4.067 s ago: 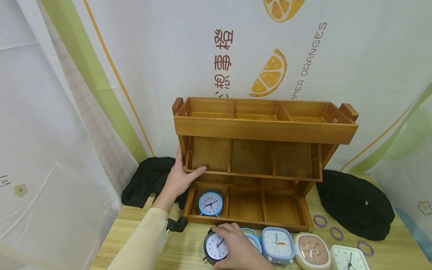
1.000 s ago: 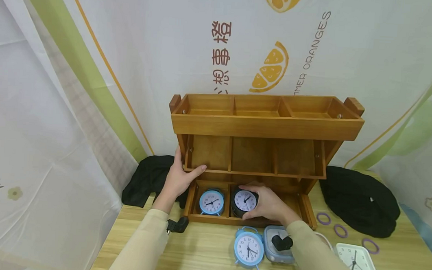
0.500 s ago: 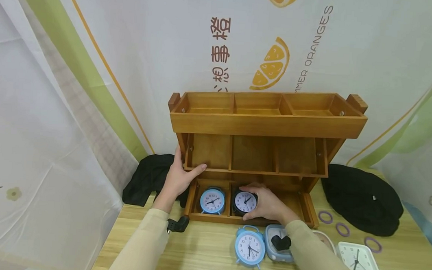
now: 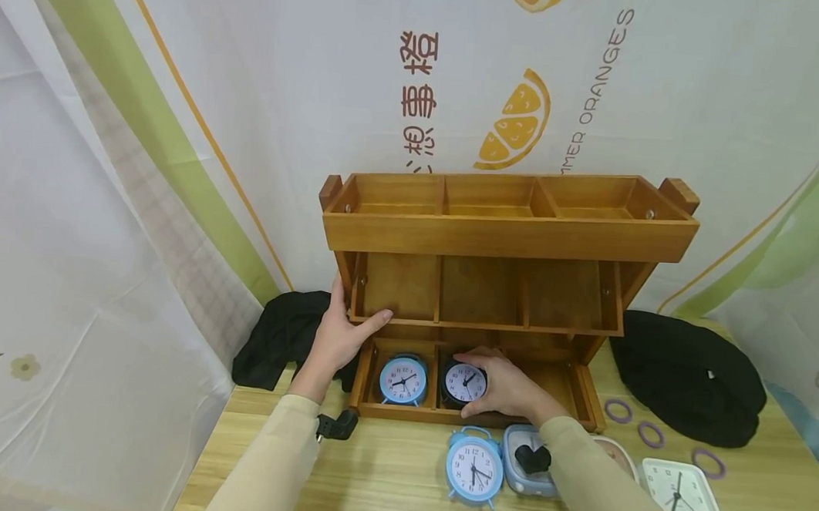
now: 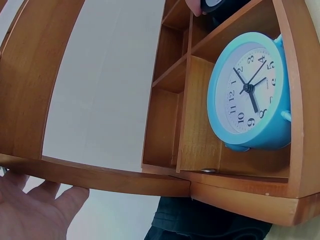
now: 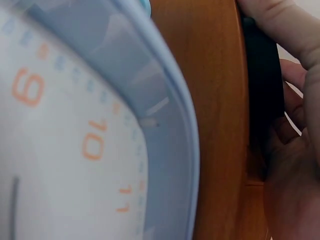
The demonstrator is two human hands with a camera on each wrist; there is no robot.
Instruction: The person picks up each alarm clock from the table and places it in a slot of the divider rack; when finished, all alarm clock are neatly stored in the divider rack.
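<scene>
My right hand (image 4: pixel 511 386) holds a black alarm clock (image 4: pixel 464 383) by its rim, thumb at the front and fingers at the back. The clock sits face-up in the middle bottom compartment of a tiered wooden box (image 4: pixel 508 237). In the right wrist view, the clock's dark side (image 6: pixel 263 75) shows between the hand and the wood. A blue alarm clock (image 4: pixel 404 380) stands in the left bottom compartment, its face also clear in the left wrist view. My left hand (image 4: pixel 335 343) grips the box's left side, thumb over the middle tier's front edge and fingers behind.
In front of the box stand a light blue alarm clock (image 4: pixel 474 469), a square blue clock (image 4: pixel 532 486) partly behind the right wrist, and a white square clock (image 4: pixel 685 498). The sleeve covers most of a rounded clock (image 4: pixel 615 451). Purple rings (image 4: pixel 617 411) and black cloth (image 4: pixel 688 378) lie right.
The right hand has carried the black clock from the table into the middle bottom compartment. Over the last second it barely moves there. The left hand keeps its grip on the box.
</scene>
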